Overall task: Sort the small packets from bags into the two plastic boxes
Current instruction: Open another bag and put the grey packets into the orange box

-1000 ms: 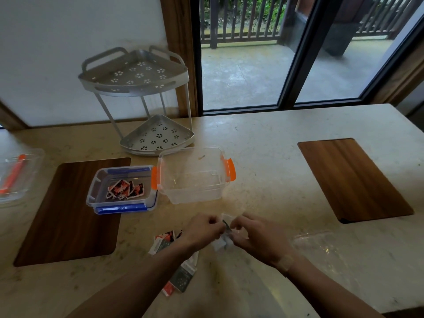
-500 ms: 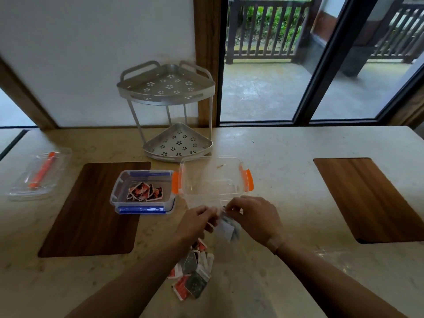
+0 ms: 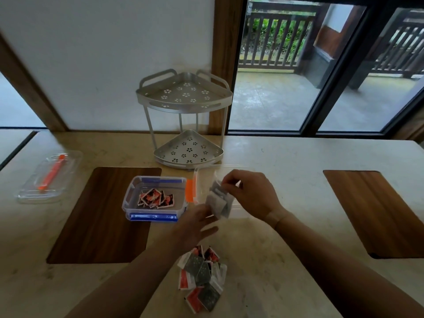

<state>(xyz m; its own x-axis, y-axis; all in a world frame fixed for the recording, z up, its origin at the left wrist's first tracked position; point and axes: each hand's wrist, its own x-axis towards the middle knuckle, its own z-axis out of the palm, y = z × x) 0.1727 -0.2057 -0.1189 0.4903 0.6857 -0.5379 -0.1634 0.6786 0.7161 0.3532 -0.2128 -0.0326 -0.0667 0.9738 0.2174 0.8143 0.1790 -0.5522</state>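
Right hand [image 3: 249,193] lifted, pinching grey packets [image 3: 218,201] over orange-latched box [image 3: 195,189]; left hand [image 3: 195,226] open below.

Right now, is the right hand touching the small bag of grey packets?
Touching: the head view shows the right hand pinching the top edge of the bag of grey packets.

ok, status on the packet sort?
Right hand pinches grey packets over orange-clipped box. Left hand open below. Red packets in blue-clipped box. Mixed pile unsorted; nothing blocking.
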